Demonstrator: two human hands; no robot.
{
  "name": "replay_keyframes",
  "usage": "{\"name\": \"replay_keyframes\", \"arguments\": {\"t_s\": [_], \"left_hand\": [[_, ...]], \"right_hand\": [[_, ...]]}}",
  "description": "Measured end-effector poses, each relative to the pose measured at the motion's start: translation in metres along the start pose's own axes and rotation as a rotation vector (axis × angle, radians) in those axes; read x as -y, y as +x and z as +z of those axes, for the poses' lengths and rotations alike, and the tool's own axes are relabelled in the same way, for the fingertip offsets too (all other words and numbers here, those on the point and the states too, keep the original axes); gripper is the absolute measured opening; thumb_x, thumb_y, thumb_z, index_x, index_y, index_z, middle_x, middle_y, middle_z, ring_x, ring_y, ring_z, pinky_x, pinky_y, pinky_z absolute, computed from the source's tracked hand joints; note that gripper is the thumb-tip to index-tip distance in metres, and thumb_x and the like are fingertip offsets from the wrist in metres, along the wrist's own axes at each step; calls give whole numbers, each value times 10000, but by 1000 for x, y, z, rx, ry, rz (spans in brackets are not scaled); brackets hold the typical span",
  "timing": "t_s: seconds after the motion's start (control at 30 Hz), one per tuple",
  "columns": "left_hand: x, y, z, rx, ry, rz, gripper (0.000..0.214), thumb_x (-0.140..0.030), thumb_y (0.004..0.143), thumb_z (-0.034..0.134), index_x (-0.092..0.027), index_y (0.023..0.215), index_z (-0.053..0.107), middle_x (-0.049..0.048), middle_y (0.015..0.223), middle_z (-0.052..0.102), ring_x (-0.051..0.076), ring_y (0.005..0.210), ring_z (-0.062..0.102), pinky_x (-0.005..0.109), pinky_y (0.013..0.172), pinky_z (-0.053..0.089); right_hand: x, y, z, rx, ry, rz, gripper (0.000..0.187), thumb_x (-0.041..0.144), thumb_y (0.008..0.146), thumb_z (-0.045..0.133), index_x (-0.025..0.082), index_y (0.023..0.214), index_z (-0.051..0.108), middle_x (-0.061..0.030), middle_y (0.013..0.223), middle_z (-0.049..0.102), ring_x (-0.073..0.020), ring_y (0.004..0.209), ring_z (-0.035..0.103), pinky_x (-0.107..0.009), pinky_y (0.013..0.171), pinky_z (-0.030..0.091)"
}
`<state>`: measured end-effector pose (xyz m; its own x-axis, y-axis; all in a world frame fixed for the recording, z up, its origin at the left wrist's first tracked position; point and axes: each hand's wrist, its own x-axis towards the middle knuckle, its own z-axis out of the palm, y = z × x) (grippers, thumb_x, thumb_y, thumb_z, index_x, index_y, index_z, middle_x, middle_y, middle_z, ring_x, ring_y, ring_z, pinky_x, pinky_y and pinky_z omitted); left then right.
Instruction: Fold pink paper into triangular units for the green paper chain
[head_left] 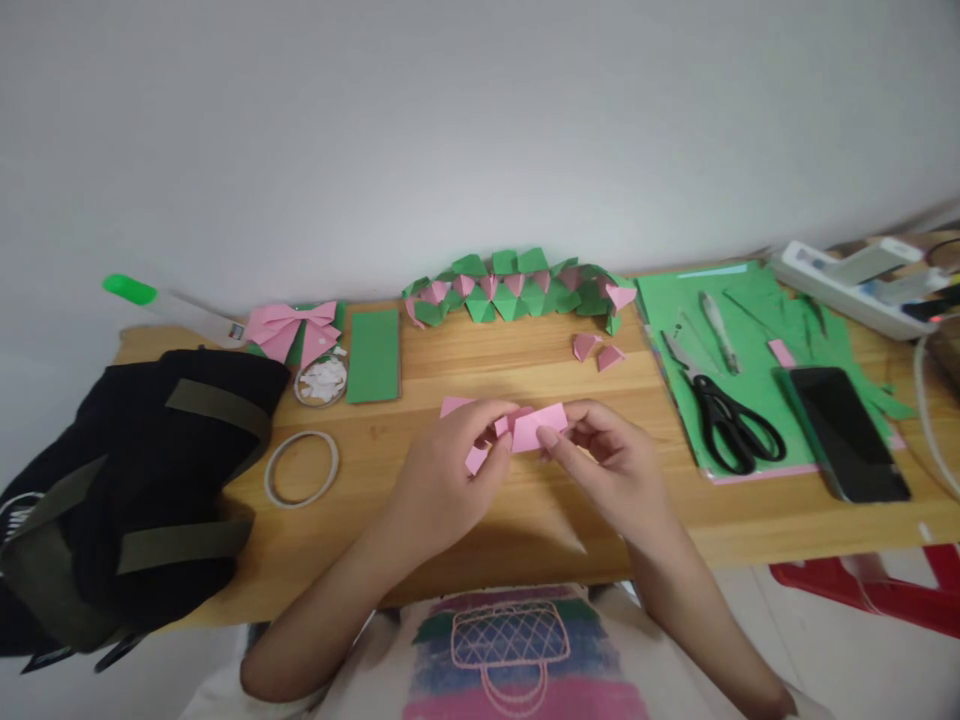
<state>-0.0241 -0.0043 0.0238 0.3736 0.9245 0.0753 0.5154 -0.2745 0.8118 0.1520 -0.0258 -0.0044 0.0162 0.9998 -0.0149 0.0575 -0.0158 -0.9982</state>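
A small folded piece of pink paper [540, 428] is held up between both hands above the front middle of the table. My left hand [457, 470] pinches its left end between thumb and fingers. On its right end, the thumb and fingertips of my right hand [611, 460] are closed. More pink paper [455, 405] shows beside and behind my left fingers; whether it is one piece or several I cannot tell. Two small folded pink pieces [585, 346] lie beyond my right hand. Behind them stretches a chain of green and pink folded paper [491, 290] near the wall.
Left on the wooden table [360, 470] are a black bag [135, 480], tape roll [301, 468], dish of white scraps [321, 380], pink paper bow [292, 330] and green paper stack [374, 355]. Right are scissors [731, 425], craft knife [720, 335], phone [847, 435] and power strip [855, 290].
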Motion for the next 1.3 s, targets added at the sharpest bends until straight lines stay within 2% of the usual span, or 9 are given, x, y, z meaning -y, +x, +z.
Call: {"name": "replay_keyframes", "arguments": {"t_s": [0.13,0.33,0.57,0.67,0.77,0.97,1.03,1.17,1.3], "left_hand": [[-1,0,2,-48,-138,-88,205,-144,903,533,-193,1048,670,39,1026,755,147,855,694,256,774,548],[2,-1,9,-131,-210,-108,187,-124,849,587,-190,1004,667,30,949,740,138,794,686,245,725,540],[1,1,12,-192,-122,-32,127,-117,858,608,-195,938,668,17,867,738,136,755,671,252,689,535],[1,2,13,-285,0,41,78,-127,875,611,-194,870,650,18,822,743,138,750,672,256,692,535],[1,1,14,-353,34,91,86,-124,882,604,-199,859,638,30,875,760,148,796,698,261,708,550],[4,-1,14,-277,133,256,206,-78,879,577,-177,1039,661,84,1075,768,189,1018,716,312,929,558],[3,-3,15,-257,125,279,278,-73,869,574,-180,1117,645,88,1131,754,195,1054,707,319,949,555],[-1,-4,15,-198,58,183,310,-83,862,562,-195,1140,643,60,1088,766,186,986,723,307,886,577],[-5,-4,15,-112,-210,12,325,-99,847,574,-205,1139,667,54,1087,766,179,943,727,284,825,589]], "right_hand": [[-3,0,2,-27,54,27,100,276,834,710,198,881,670,8,698,700,-119,615,647,-231,599,514],[-6,-1,5,-34,193,83,178,297,827,722,224,934,601,20,717,738,-124,611,693,-231,605,543],[-2,2,8,-20,266,130,264,379,794,753,215,938,604,21,658,727,-144,584,693,-269,622,573],[-1,4,7,-3,246,121,197,392,854,691,199,873,655,1,644,726,-144,592,696,-260,623,568],[0,4,5,33,246,120,219,394,910,621,191,897,701,-23,686,742,-157,644,713,-267,639,570],[2,3,4,-6,227,78,190,375,887,662,201,913,732,-14,665,739,-159,631,713,-273,647,584],[2,4,5,-30,259,65,151,351,864,694,209,900,734,-4,652,736,-147,611,705,-259,631,581],[3,5,5,-49,296,64,144,349,807,752,209,820,722,4,624,720,-136,578,683,-251,603,575],[4,6,7,-44,209,68,196,382,754,784,201,754,710,3,610,690,-127,560,637,-243,559,536]]}}
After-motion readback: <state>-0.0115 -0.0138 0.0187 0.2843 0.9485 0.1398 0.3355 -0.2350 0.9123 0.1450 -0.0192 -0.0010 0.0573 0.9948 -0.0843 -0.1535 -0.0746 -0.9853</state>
